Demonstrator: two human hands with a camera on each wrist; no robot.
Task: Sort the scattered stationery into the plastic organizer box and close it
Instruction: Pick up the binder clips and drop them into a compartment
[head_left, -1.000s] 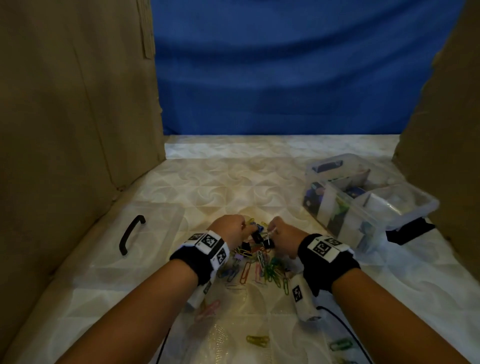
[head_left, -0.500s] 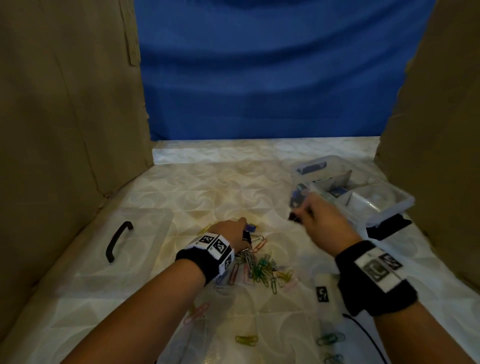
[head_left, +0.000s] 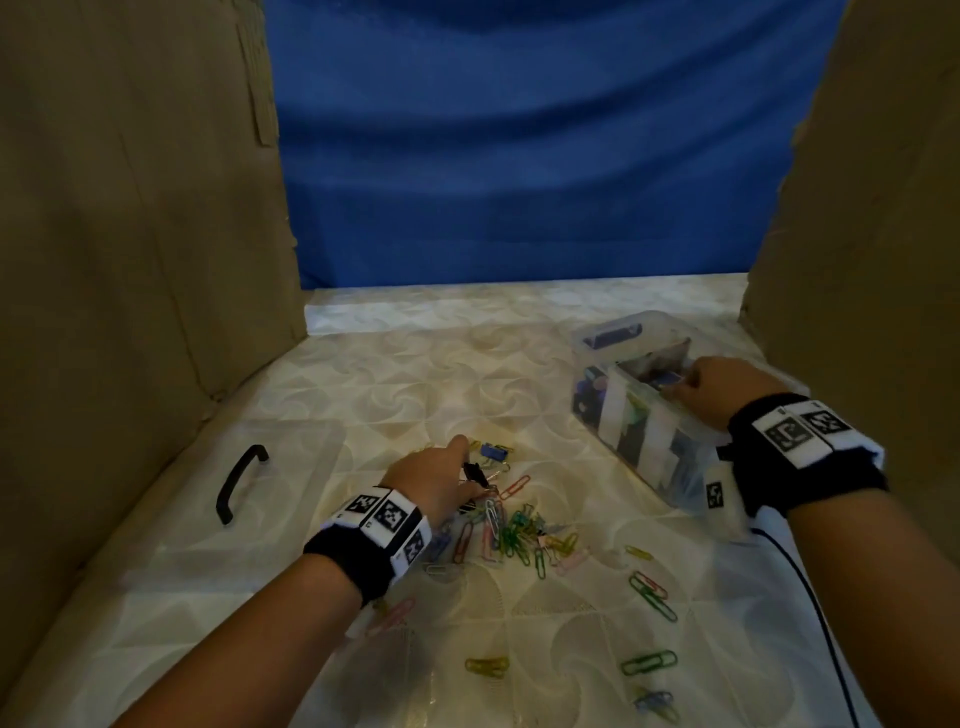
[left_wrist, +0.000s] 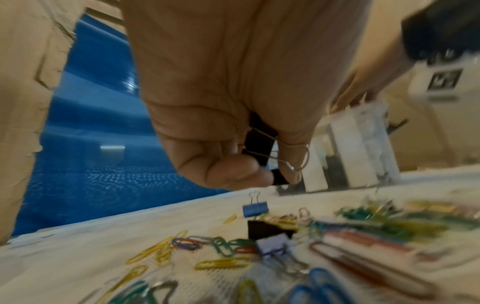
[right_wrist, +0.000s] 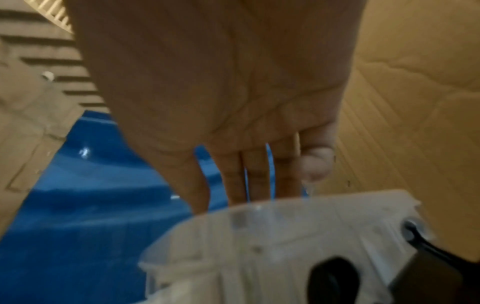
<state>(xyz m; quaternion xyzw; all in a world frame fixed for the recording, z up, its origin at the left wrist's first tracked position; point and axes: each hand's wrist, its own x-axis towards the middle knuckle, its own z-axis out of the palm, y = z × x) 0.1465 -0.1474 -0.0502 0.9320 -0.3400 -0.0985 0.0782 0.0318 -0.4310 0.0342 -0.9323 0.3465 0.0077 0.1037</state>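
The clear plastic organizer box (head_left: 636, 436) stands open at the right, with stationery in its compartments. My right hand (head_left: 688, 385) reaches over its rim (right_wrist: 285, 207), and my right hand's (right_wrist: 257, 181) fingers point straight down into a compartment with nothing seen in them. My left hand (head_left: 465, 470) hovers just above the pile of coloured paper clips (head_left: 519, 530) and pinches a black binder clip (left_wrist: 259, 144) between thumb and fingers. A blue binder clip (head_left: 493, 451) stands just beyond it; another black one (left_wrist: 265, 228) and a lilac one (left_wrist: 272, 244) lie in the pile.
The clear lid (head_left: 171, 499) with a black handle (head_left: 239, 483) lies flat at the left. Cardboard walls (head_left: 130, 260) close both sides, and a blue cloth (head_left: 519, 156) hangs at the back. Stray paper clips (head_left: 649, 662) lie near me. A black cable (head_left: 810, 597) runs under my right arm.
My right hand left the pile with a dark clip and moved right to the box, where its fingers now point in. My left hand stayed at the pile holding a black clip.
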